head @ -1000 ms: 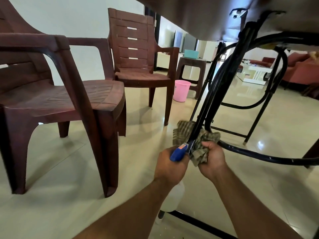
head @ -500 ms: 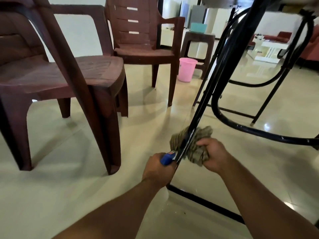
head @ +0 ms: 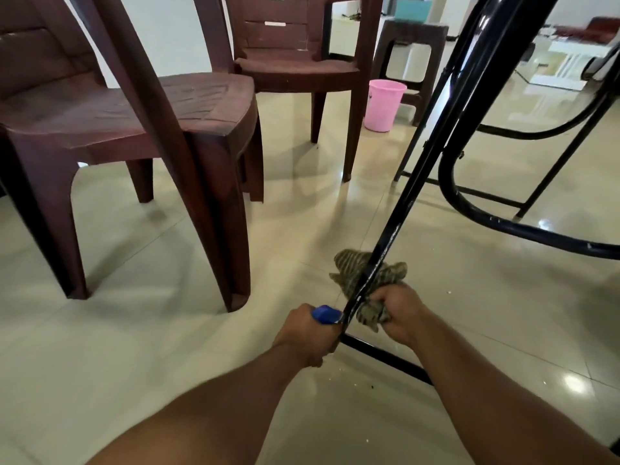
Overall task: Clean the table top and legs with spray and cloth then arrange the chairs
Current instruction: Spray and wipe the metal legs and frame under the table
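Note:
A thin black metal table leg (head: 407,193) slants down from the upper right to the floor near my hands. My right hand (head: 401,312) grips a bunched striped olive cloth (head: 355,273) wrapped around the low end of that leg. Just left of the leg, my left hand (head: 307,333) holds a spray bottle by its blue head (head: 325,313); the bottle's body is hidden under the hand. Two dark brown plastic chairs stand on the floor, one close at the left (head: 134,105) and one further back (head: 295,62).
A curved black frame tube (head: 496,223) and a floor bar (head: 385,357) of the table run right of my hands. A pink bucket (head: 384,104) and a brown stool (head: 416,35) stand behind. Glossy cream tiles cover the floor, with small crumbs near my forearms.
The cloth and both hands have slid down the leg toward the floor, and my view has tilted downward. The spray bottle stays in my left hand.

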{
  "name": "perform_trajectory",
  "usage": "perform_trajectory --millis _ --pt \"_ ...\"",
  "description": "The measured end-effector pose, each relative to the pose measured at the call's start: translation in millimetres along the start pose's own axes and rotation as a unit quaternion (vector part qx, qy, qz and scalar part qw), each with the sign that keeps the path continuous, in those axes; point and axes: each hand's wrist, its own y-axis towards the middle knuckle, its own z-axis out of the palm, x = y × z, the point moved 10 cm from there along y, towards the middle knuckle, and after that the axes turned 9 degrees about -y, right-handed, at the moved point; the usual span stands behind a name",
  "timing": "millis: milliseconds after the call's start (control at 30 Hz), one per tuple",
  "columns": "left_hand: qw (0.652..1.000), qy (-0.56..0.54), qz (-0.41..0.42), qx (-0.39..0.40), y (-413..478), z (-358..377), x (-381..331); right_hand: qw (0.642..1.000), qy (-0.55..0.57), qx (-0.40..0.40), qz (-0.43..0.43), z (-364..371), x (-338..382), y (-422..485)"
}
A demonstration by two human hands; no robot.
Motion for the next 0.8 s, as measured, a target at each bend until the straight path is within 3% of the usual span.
perform_trajectory --millis 67,133,267,433,500,567,633,667,733,800 --pt "1.000 0.006 0.011 -0.001 0.0 0.1 -2.6 0.986 -0.158 0.057 0.019 17.8 -23.1 -9.2" --pt "1.000 -0.002 0.020 -0.008 1.3 -1.5 -7.4 0.975 -0.208 0.053 0.055 17.5 -44.5 -8.0" --pt "0.997 -0.057 0.043 -0.008 3.2 -5.8 -26.6 0.997 -0.019 -0.022 0.065 7.3 -49.1 -7.1" --pt "0.993 -0.098 0.067 -0.014 4.8 -10.0 -62.2 0.985 -0.160 -0.017 0.066 -1.2 -38.7 -23.5" --pt "0.991 -0.105 0.085 -0.012 5.0 -12.7 -77.3 0.991 -0.111 -0.073 0.028 -16.6 -8.7 -31.0" --pt "0.988 -0.118 0.103 -0.013 4.8 -16.8 -93.0 0.988 0.025 -0.139 -0.058 -35.8 32.1 -41.0" --pt "0.984 -0.129 0.119 -0.018 2.8 -23.1 -107.0 0.949 0.087 -0.218 -0.210 -53.5 80.1 -64.5" --pt "0.983 -0.133 0.127 -0.023 2.3 -26.6 -112.5 0.908 0.062 -0.274 -0.311 -60.7 104.9 -86.4" --pt "0.980 -0.140 0.137 -0.030 2.0 -31.5 -120.5 0.803 -0.089 -0.338 -0.483 -49.8 145.7 -127.2" --pt "0.979 -0.141 0.145 -0.034 -0.4 -34.3 -125.5 0.719 -0.259 -0.322 -0.560 -18.6 166.2 -143.5"
